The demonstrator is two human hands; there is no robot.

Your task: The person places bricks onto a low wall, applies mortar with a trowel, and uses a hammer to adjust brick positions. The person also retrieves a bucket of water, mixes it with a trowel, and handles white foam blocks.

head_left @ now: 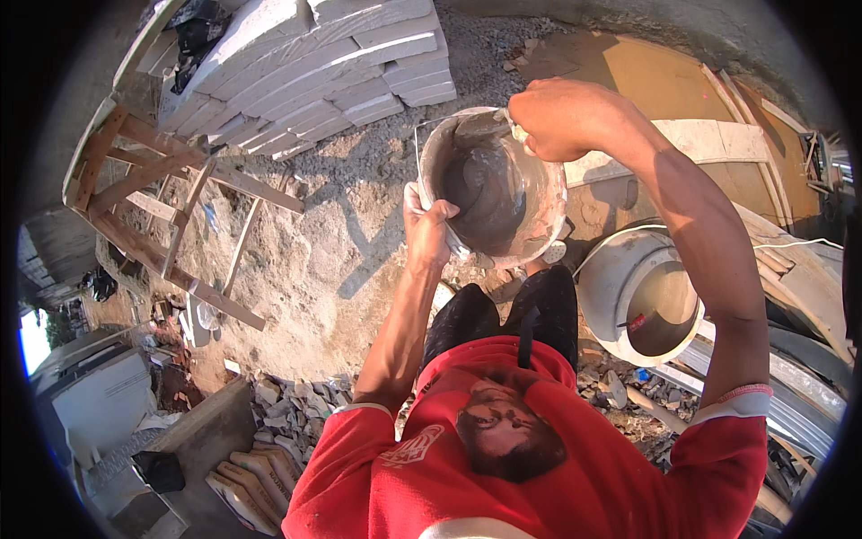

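Note:
My left hand (428,220) grips the near-left rim and side of a mortar-smeared bucket (543,216), which is tilted toward me and has a wire handle and grey wet residue inside. My right hand (557,121) is closed at the bucket's upper right rim around something pale and crumpled, too hidden to name. Below and right of the bucket stands a larger pale bucket (611,278) with murky liquid and a red-handled tool (636,323) in it.
Stacked pale blocks (314,63) stand at the back. A wooden trestle (144,189) is on the left. Boards (669,135) lie over an ochre surface at right. Rubble (296,404), sacks (251,485) and panels (99,413) lie lower left; metal lengths (799,395) lie at right.

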